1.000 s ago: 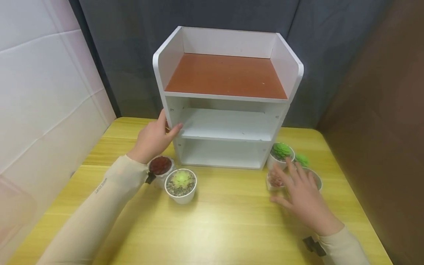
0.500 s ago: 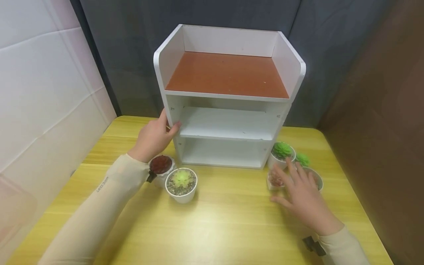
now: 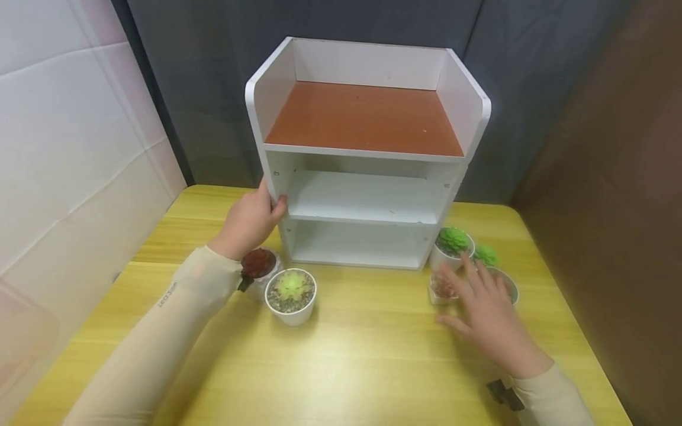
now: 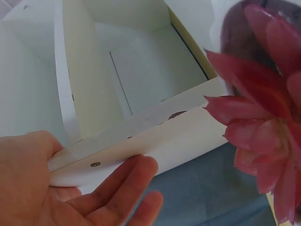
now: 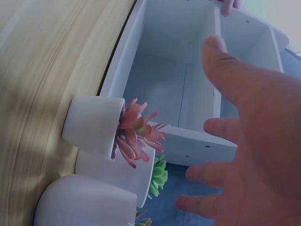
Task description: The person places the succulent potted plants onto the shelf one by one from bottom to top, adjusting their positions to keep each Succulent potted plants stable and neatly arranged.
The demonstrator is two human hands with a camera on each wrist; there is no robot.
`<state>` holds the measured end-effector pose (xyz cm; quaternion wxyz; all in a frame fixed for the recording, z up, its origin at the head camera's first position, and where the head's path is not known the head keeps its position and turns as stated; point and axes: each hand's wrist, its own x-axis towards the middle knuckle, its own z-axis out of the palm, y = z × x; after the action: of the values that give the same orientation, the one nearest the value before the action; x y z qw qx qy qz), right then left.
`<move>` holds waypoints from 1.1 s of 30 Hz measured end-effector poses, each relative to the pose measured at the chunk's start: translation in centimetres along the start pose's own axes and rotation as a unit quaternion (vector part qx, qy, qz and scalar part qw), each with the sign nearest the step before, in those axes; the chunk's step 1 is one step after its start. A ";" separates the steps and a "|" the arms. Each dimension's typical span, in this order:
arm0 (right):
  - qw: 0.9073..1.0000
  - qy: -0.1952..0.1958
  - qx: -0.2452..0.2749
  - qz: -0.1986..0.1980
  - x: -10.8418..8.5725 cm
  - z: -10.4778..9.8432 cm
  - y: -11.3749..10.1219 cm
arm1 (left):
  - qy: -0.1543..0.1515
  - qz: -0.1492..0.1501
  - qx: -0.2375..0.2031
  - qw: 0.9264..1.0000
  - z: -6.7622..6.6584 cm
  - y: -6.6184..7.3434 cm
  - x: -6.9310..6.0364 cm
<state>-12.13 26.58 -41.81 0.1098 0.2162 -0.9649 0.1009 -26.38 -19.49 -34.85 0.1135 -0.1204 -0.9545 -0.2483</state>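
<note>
A white desktop shelf [image 3: 367, 151] with a brown top board stands at the back of the table. On its left side panel [image 4: 150, 132] my left hand [image 3: 245, 222] has a grip, thumb over the front edge and fingers along the outer face. With fingers spread, my right hand [image 3: 487, 322] hovers over potted succulents at the shelf's right and holds nothing. These include a pink succulent [image 5: 136, 134] in a small white pot and a green succulent [image 3: 453, 241] in a white pot. Part of this group is hidden under the hand.
Below my left wrist sit a dark red succulent [image 3: 259, 263] and a yellow-green succulent [image 3: 292, 287] in a white pot. The wooden table [image 3: 341, 367] has a white drape [image 3: 74, 148] at left and a brown drape [image 3: 602, 195] at right.
My left thumb has drawn in slightly against the shelf's side panel. The shelf sits a little higher in the head view. The right hand and pots look unchanged.
</note>
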 end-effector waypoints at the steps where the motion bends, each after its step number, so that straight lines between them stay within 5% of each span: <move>1: 1.000 0.003 -0.003 -0.002 0.0 0.1 0.1 | -0.002 -0.001 -0.002 1.000 0.0 0.0 0.0; 33: 1.000 0.006 0.000 0.000 0.1 0.1 0.3 | -0.021 -0.018 -0.040 0.999 0.4 0.0 -0.2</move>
<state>-12.41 26.81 -41.89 0.1156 0.2154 -0.9643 0.1021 -26.29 -19.33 -35.26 0.0838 -0.1128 -0.9481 -0.2852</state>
